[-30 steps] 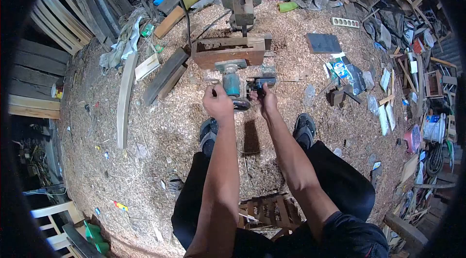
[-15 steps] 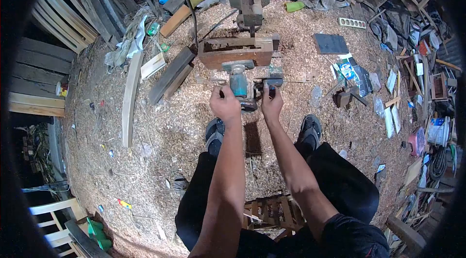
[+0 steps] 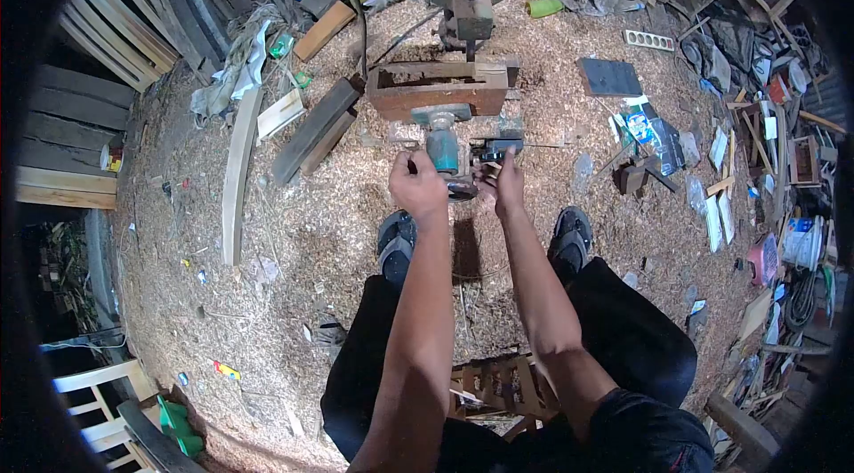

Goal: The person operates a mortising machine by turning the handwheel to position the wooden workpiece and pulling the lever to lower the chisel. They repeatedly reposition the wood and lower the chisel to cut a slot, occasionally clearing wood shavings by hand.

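A machine vise with a teal, rounded body (image 3: 441,153) stands in front of me. A brown wooden block (image 3: 436,102) with a long open slot lies across its far side, beneath the machine's upright bit (image 3: 471,49). My left hand (image 3: 418,185) is closed at the left of the teal body, and what its fingers hold is hidden. At the right side, my right hand (image 3: 504,181) has its thumb and fingers curled at a black handle (image 3: 498,149). A dark round handwheel (image 3: 461,189) shows between my hands, partly covered.
Wood shavings (image 3: 294,295) cover the floor. Dark timber offcuts (image 3: 316,133) and a long board (image 3: 240,175) lie to the left. A dark flat panel (image 3: 609,77), a power strip (image 3: 648,40) and plastic packaging (image 3: 654,135) lie to the right. My feet flank the machine.
My right hand has moved slightly forward and right, its lower fingers looser around the handle. My left hand has shifted only a little. The view has tilted slightly.
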### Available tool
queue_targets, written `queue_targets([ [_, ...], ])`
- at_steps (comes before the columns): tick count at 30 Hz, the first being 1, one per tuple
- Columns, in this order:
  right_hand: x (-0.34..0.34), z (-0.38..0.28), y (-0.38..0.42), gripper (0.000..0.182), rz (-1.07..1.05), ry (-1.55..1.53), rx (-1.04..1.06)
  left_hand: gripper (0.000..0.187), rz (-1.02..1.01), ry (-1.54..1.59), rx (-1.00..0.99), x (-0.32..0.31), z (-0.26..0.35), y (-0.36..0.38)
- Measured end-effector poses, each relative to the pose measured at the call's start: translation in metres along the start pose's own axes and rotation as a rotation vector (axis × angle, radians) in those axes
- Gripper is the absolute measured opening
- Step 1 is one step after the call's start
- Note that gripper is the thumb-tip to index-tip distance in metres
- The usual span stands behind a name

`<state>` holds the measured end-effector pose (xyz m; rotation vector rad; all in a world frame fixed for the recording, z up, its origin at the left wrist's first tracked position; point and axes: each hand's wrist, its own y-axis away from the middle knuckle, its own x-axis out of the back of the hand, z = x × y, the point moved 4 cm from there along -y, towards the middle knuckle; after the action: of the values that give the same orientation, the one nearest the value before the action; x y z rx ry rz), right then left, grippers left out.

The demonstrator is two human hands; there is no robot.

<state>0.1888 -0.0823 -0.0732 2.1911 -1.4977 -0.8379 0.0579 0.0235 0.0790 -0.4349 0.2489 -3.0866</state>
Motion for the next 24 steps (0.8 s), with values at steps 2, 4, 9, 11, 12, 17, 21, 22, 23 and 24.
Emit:
queue_targets([
  [2,0.004,0.012,-0.005,0.051,0.126,0.194,0.439,0.027,0.012,0.004,0.005,0.0,0.001,0.002],
  [4,0.001,0.002,-0.002,0.047,0.162,0.359,0.605,0.027,0.01,-0.021,-0.008,-0.001,-0.002,0.0],
  [9,-0.003,0.015,-0.007,0.048,-0.028,-0.32,-0.165,0.027,0.013,-0.078,0.021,0.0,-0.007,0.004],
  [11,-0.006,0.006,-0.006,0.052,-0.039,-0.273,-0.198,0.027,0.026,-0.057,-0.002,0.0,-0.001,0.002],
  [12,-0.005,0.007,-0.006,0.055,-0.045,-0.245,-0.219,0.027,0.005,-0.021,0.029,-0.001,-0.006,0.001],
  [17,-0.002,0.01,-0.001,0.048,0.199,0.517,0.405,0.027,0.012,-0.067,-0.008,-0.004,-0.017,-0.001],
  [21,0.0,0.012,-0.002,0.045,0.206,0.243,0.528,0.027,-0.014,-0.021,0.008,-0.002,-0.016,-0.001],
  [22,0.008,0.018,-0.013,0.048,0.117,0.228,0.315,0.027,-0.022,-0.022,0.018,-0.001,-0.015,-0.001],
  [23,0.01,0.028,-0.023,0.049,-0.007,-0.035,0.062,0.028,-0.028,-0.02,0.032,-0.001,-0.013,-0.001],
  [24,0.009,0.036,-0.03,0.051,-0.131,-0.297,-0.187,0.028,-0.031,-0.013,0.045,-0.001,-0.013,0.001],
])
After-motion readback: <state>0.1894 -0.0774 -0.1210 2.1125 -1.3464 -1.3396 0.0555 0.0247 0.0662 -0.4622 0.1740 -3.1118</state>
